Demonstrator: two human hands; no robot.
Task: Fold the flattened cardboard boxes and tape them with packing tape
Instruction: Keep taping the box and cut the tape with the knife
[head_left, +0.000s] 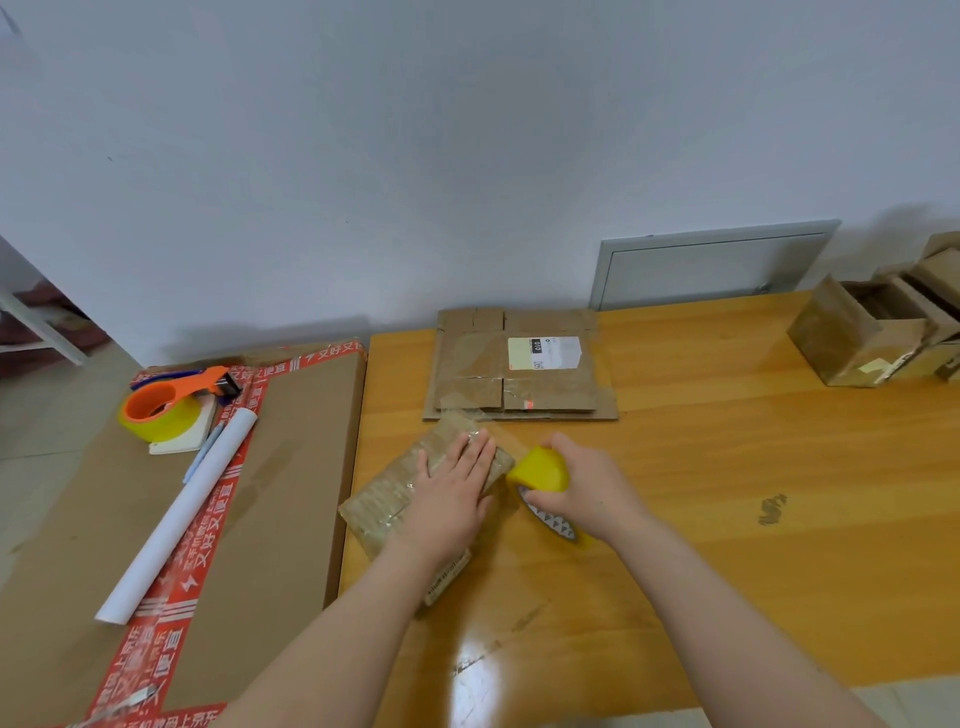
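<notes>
A small folded cardboard box (395, 493) lies on the wooden table (727, 493), wrapped in clear tape. My left hand (457, 488) presses flat on its top with straight fingers. My right hand (587, 488) grips a yellow tape dispenser (540, 470) at the box's right end, its toothed blade (550, 519) showing below. A strip of clear tape runs from the dispenser onto the box. A stack of flattened cardboard boxes (519, 364) with a white label lies farther back on the table.
A large flat carton (291, 467) with red printed tape lies to the left, bearing an orange tape dispenser with a yellow roll (166, 405), a white paper roll (182, 504) and a pen. Folded boxes (872, 332) stand at the table's far right.
</notes>
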